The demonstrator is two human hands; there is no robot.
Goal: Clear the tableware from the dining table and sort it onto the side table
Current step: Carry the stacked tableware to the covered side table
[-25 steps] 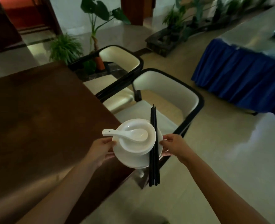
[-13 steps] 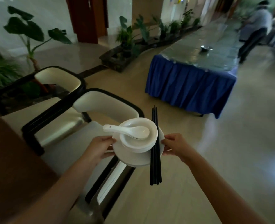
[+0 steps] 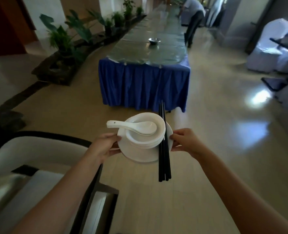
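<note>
I carry a stack of white tableware in front of me, above the floor. A white plate [image 3: 136, 153] is at the bottom, with stacked white bowls [image 3: 148, 141] on it and a white spoon [image 3: 133, 126] lying in the top bowl. Black chopsticks [image 3: 163, 149] lie across the plate's right side, pointing away from me. My left hand [image 3: 104, 146] grips the plate's left rim and my right hand [image 3: 185, 141] grips its right rim. The long side table [image 3: 146, 78] with a blue skirt stands straight ahead.
A small metal bowl [image 3: 154, 40] sits on the side table. A cream chair with a black frame [image 3: 43, 149] is close at my lower left. Planters [image 3: 68, 46] line the left. A person [image 3: 194, 19] stands by the table's far right; white-covered chairs [image 3: 271, 48] are at right.
The view has swung right, away from the brown dining table, which has left the frame. The blue-skirted table is now straight ahead and closer. Both hands keep their hold on the stack.
</note>
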